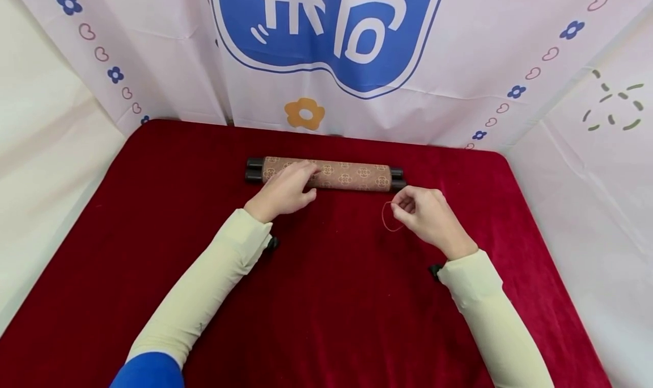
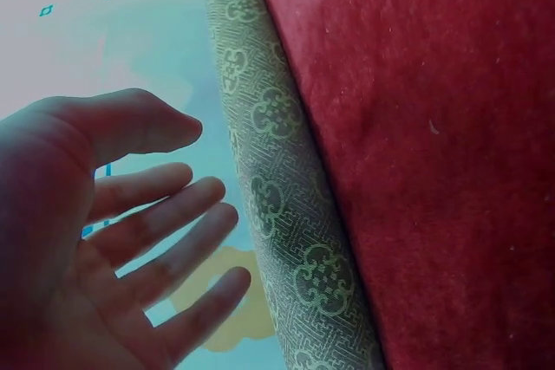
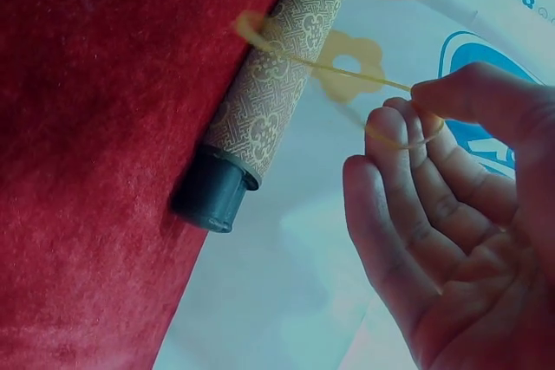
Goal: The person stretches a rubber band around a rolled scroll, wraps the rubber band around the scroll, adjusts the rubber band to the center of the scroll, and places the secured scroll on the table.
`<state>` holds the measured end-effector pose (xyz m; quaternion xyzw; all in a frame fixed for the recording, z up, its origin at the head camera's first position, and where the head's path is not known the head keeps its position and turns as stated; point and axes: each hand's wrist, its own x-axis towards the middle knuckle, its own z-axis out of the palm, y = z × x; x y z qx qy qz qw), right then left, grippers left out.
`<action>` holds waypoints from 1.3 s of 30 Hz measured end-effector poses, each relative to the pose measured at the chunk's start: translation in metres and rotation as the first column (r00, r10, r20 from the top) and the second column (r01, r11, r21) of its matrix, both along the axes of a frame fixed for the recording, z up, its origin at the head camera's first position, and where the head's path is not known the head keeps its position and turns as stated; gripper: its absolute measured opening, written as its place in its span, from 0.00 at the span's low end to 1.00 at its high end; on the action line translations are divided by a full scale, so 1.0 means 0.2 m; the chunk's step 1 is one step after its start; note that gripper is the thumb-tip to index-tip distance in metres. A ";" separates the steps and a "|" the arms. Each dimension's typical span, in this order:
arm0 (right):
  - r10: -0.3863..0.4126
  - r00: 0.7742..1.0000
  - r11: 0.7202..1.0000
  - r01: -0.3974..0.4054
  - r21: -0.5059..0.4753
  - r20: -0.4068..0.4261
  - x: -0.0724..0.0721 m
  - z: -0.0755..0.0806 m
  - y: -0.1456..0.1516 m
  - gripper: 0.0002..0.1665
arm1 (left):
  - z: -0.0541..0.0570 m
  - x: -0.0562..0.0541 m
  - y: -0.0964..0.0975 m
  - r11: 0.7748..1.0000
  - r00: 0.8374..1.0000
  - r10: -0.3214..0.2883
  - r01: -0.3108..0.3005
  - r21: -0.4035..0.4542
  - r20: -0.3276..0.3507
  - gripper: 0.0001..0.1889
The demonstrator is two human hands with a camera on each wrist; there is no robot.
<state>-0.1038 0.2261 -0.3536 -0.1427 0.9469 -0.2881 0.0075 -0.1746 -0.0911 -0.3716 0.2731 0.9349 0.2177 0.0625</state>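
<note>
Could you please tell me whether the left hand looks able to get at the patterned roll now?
Most likely yes: the left hand is empty and close to the patterned roll, with nothing visible between them.

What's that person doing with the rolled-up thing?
A person is handling a rolled-up scroll and a thin rubber band. The scroll, with its flower-patterned back outward, lies towards the far side of a red cloth. The right grip pinches the band, which dangles as a loop near one of the scroll's dark ends. The left grip is open by the scroll, not grasping it. Right now the band isn't around the scroll.
</note>
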 end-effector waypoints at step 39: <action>-0.007 0.999 0.995 0.003 0.100 0.034 0.01 0.02 0.08 0.03 | -0.09 -0.33 0.23 0.949 0.997 -0.055 0.068 -0.307 0.054 0.39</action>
